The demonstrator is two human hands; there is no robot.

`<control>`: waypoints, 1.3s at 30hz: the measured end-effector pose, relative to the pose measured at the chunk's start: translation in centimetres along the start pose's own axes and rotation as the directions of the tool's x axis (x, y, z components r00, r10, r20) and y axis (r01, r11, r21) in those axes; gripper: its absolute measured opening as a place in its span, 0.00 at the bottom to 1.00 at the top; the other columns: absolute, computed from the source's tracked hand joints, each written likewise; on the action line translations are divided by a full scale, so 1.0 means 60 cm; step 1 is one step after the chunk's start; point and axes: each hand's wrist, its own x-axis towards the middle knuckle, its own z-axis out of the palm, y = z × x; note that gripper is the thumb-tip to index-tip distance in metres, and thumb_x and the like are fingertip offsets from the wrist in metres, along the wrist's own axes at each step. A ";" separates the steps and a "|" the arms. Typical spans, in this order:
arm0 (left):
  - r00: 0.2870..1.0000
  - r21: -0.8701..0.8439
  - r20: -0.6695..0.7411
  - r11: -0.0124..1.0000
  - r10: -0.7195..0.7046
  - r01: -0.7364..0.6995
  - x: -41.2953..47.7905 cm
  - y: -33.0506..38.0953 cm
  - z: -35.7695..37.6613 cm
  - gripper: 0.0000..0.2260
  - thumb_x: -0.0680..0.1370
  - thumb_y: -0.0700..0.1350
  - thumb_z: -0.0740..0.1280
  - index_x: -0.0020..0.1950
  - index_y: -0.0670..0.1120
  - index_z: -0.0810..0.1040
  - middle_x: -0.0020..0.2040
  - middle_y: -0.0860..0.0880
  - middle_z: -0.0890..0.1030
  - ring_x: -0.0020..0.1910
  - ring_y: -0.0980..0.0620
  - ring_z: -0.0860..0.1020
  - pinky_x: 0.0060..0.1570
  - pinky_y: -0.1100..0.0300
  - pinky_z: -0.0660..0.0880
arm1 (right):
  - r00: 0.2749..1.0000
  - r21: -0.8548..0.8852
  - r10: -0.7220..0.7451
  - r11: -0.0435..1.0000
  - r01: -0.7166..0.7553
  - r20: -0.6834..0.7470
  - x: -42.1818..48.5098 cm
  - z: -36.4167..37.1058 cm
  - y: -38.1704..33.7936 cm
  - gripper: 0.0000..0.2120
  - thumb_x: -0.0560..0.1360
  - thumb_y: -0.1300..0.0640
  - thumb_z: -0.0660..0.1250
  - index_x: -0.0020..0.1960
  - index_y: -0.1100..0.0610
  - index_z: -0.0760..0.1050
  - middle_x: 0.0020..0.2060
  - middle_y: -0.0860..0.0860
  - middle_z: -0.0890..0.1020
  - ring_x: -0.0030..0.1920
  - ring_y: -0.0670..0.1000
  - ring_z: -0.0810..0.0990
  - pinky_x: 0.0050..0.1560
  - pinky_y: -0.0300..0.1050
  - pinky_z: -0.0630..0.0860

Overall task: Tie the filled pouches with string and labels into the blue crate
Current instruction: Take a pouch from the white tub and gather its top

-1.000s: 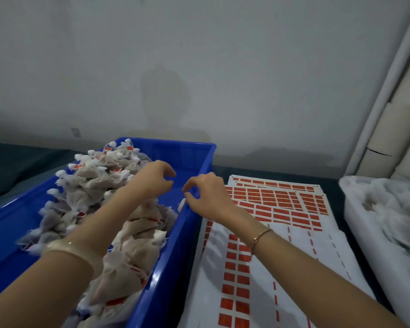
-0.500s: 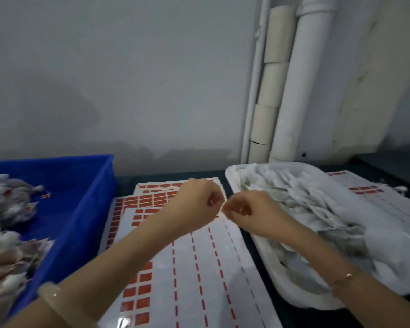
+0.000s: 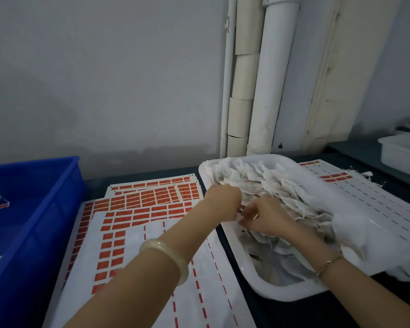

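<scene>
Filled pouches (image 3: 270,183) heap a white tray (image 3: 282,297) on the table (image 3: 282,314). A worker's left hand (image 3: 223,202) and right hand (image 3: 265,217) dig into the pile with curled fingers; whether either grips one cannot be told. Red label sheets (image 3: 152,209) lie between tray and blue crate (image 3: 33,209).

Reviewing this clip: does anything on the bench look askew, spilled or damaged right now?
Minor only. The label sheets lie fanned and skewed over one another, not squared up. White material hangs over the right rim of the white tray onto the perforated sheet. No damage visible.
</scene>
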 end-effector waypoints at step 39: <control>0.924 -0.424 -0.382 0.883 0.026 -0.200 -0.037 -0.037 -0.017 0.14 0.77 0.52 0.67 0.60 0.49 0.78 0.59 0.49 0.79 0.54 0.50 0.76 0.51 0.55 0.75 | 0.917 0.253 -0.105 0.943 0.214 -0.386 -0.034 -0.098 -0.075 0.02 0.73 0.57 0.71 0.44 0.54 0.82 0.34 0.47 0.84 0.35 0.43 0.82 0.41 0.36 0.78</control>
